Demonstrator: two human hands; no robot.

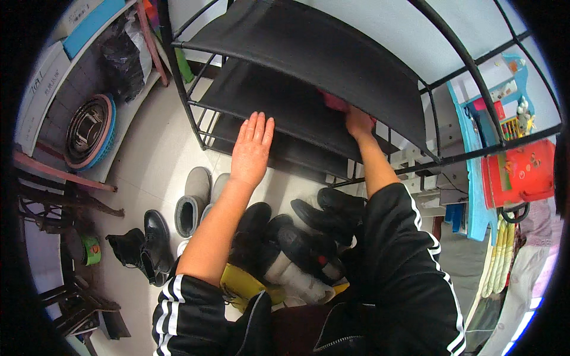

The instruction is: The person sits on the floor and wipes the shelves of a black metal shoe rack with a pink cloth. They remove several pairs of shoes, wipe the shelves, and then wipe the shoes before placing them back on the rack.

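Note:
A black rack with fabric shelves point(285, 58) stands in front of me. My left hand point(254, 147) lies flat, palm down, at the front edge of its middle shelf, with the fingers extended and holding nothing. My right hand point(360, 122) reaches in between the top and middle shelves, shut on a red cloth point(334, 101) that touches or hangs just over the middle shelf. The upper shelf hides part of the cloth and my right fingertips. Below my arms, grey boots point(196, 200), black shoes point(311, 244) and a yellow shoe point(242, 285) are on the tiled floor.
Black leather boots point(156, 240) stand on the floor at left. Beyond them is a low shelf with stacked basins point(89, 133) and a black plastic bag point(124, 58). To the right are a light-blue desk point(481, 191) and a red case point(521, 173), beside the rack's black frame.

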